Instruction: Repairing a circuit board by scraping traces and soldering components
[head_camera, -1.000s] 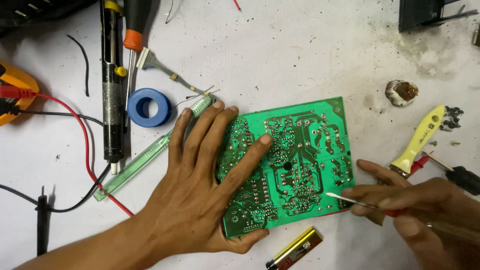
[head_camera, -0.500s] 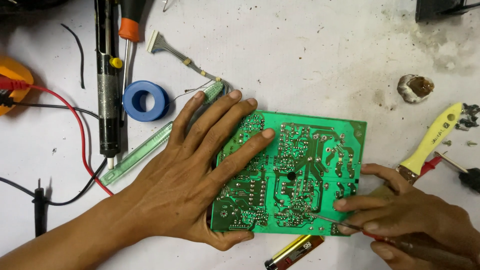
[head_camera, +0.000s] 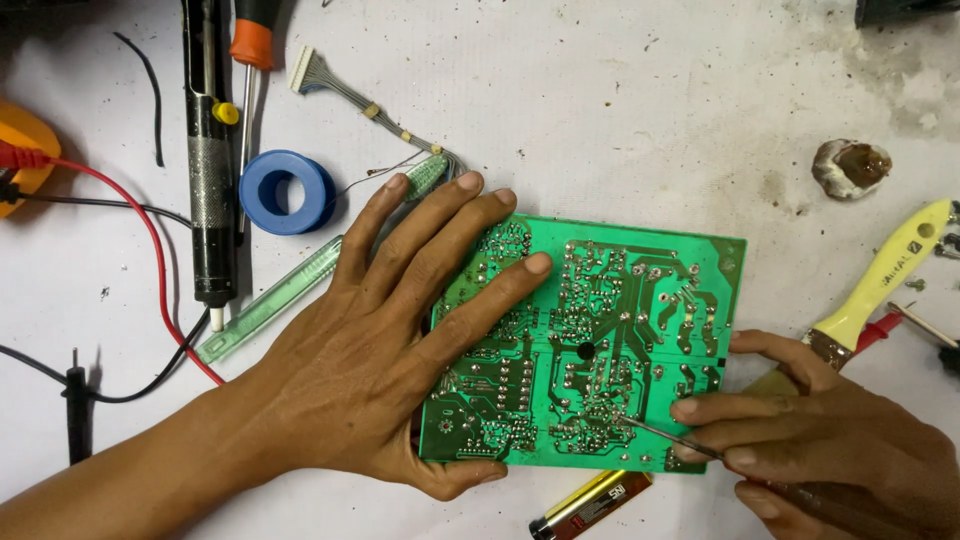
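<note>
Left hand (head_camera: 390, 370) lies flat, fingers spread, pressing green circuit board (head_camera: 620, 330) onto white worktop (head_camera: 620, 110); right hand (head_camera: 830, 440) grips thin metal probe (head_camera: 665, 436), tip touching solder side.

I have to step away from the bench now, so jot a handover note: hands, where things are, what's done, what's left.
Left hand: flat on the green circuit board, pinning it solder side up on the white table.
Right hand: grips a thin metal-tipped tool, tip on joints near the board's lower middle.
Nearby: blue solder spool, black desoldering pump, battery.
Done: board positioned. Left: can't tell from the joints.
</note>
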